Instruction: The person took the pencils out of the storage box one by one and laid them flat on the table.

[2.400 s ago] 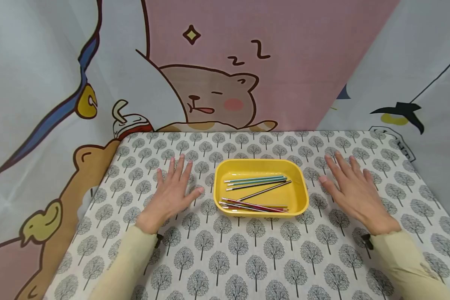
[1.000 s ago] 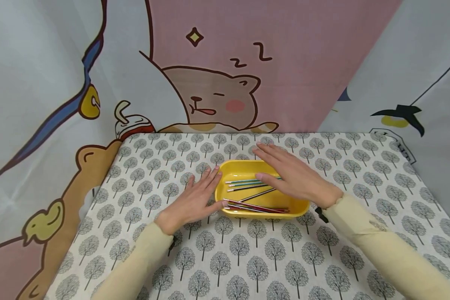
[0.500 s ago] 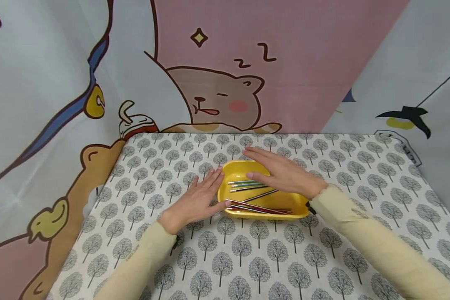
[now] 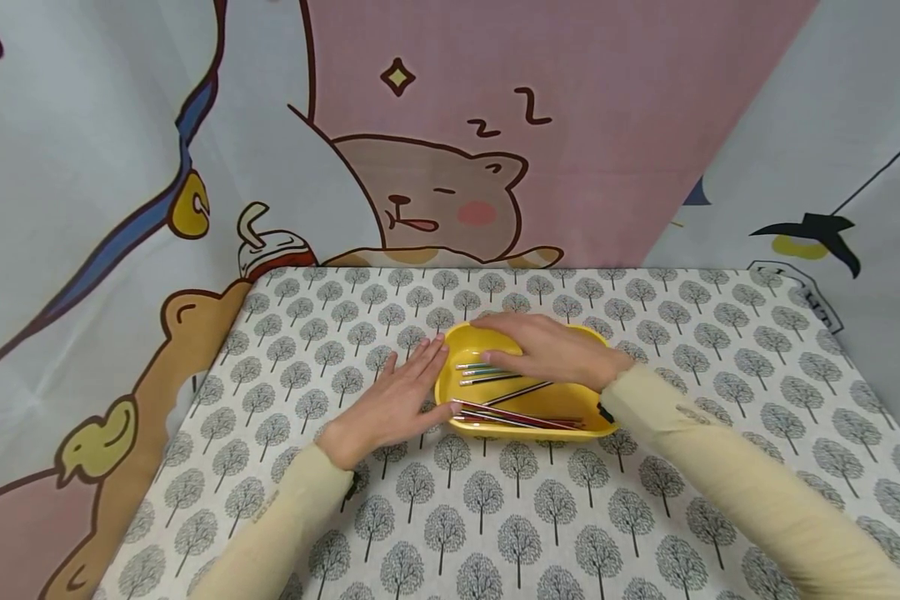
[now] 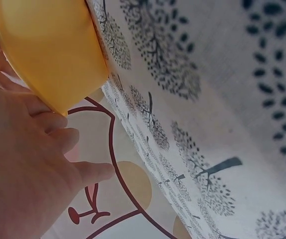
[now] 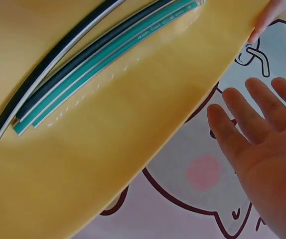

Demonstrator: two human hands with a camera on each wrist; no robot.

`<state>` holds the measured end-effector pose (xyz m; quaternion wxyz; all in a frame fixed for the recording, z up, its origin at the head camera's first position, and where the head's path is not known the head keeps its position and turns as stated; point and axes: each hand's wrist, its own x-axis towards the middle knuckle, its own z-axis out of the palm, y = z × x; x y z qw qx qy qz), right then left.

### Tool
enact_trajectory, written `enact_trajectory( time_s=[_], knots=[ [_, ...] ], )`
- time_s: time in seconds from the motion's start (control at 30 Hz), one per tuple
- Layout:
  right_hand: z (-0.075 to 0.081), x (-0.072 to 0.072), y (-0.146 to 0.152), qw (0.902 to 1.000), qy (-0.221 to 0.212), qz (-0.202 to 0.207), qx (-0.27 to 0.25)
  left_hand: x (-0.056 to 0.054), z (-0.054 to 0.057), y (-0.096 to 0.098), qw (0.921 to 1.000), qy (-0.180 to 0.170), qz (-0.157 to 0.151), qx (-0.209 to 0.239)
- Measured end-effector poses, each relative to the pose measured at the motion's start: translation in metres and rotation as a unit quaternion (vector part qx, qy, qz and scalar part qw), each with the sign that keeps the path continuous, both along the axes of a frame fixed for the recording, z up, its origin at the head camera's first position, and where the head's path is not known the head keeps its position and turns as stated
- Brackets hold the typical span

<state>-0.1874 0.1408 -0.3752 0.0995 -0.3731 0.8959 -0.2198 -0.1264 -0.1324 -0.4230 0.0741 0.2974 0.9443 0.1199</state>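
Note:
A yellow plastic tray (image 4: 536, 432) sits on the table with several pencils in it. Teal and dark pencils (image 4: 487, 372) lie toward its back, partly covered by my right hand. Along the front are red and dark striped pencils (image 4: 517, 416). My left hand (image 4: 390, 410) rests its outstretched fingers against the tray's left rim, also visible on the yellow wall (image 5: 53, 50) in the left wrist view. Above the tray hovers my right hand (image 4: 558, 350), fingers extended. In the right wrist view its fingers (image 6: 252, 119) hold nothing, and the teal pencils (image 6: 110, 62) lie apart from them.
A tree-print cloth (image 4: 450, 517) covers the table around the tray. Behind and beside it hang cartoon-printed curtains (image 4: 607, 125), with a sleeping bear at the back. The table's far edge runs just behind the tray.
Both hands have come inward from either side to the tray. The left has stayed on the left rim lately, while the right has lowered slightly and shifted left over the pencils.

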Motion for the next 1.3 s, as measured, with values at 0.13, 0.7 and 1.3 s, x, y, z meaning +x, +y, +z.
enact_trajectory(
  time_s=[0.13, 0.7, 1.3],
  knots=[
    [-0.005, -0.001, -0.005, 0.9996, -0.027, 0.003, 0.012, 0.0, -0.001, 0.0, 1.0, 0.002, -0.002, -0.002],
    [-0.031, -0.009, -0.01, 0.9968, -0.058, 0.013, 0.053, -0.001, -0.004, 0.0, 1.0, 0.002, 0.001, -0.005],
    [-0.052, -0.011, -0.014, 0.9988, -0.009, 0.007, 0.048, 0.0, -0.002, 0.001, 1.0, 0.001, 0.0, -0.003]
  ],
)
